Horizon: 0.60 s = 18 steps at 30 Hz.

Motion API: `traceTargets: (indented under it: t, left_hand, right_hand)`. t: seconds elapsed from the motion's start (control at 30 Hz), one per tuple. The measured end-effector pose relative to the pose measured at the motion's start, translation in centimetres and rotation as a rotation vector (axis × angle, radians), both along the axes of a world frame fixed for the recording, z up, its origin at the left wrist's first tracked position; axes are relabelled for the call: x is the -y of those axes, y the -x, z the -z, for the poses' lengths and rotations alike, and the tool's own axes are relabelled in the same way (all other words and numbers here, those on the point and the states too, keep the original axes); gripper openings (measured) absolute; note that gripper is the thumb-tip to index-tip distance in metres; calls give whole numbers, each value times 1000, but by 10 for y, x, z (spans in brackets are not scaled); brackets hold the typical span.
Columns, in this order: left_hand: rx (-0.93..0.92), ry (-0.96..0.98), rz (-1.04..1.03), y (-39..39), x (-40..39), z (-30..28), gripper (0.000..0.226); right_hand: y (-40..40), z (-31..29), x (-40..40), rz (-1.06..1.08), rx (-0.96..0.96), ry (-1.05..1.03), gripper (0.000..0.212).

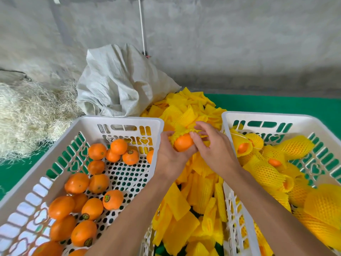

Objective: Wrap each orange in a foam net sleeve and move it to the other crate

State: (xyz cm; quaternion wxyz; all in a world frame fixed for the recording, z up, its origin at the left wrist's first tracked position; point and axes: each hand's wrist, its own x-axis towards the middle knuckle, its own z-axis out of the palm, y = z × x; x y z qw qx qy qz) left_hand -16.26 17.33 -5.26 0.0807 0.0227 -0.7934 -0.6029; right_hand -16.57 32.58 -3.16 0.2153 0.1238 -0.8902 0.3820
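Nearest, both forearms reach forward between two white crates. Left crate (129, 120): loose bare oranges (92, 207) lie on its perforated floor, several with dark round stickers. Right crate (265, 117): holds oranges already in yellow net sleeves (265, 172), some with orange skin showing at the open sleeve ends. Between the crates, a heap of flat yellow foam sleeves (186, 215) runs from the near edge back past the hands. Above that heap, the left hand (170, 154) cups one orange (183, 143) from below and the side, fingers curled round it. The right hand (214, 148) pinches the yellow foam sleeve (180, 134) being worked over the top of that orange, thumb and fingertips on the net's edge; the sleeve covers only the far part of the fruit, near face bare. Farther back: a crumpled white woven sack (120, 82) beside the heap, pale straw-like fibre (27, 111) at left, green mat (276, 104) under everything, grey concrete wall (221, 43) behind.
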Motion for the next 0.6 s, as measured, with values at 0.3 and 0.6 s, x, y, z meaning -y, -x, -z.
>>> traceTargets:
  t: [0.3,0.6]
  left_hand:
    - [22,-31,66,-2,3,-2,99]
    - [-30,41,-51,-2,1,-9,76]
  right_hand:
    - [0,1,-3,-15,52,-99,28]
    - [-7,-13,-5,58,-383,-302,13]
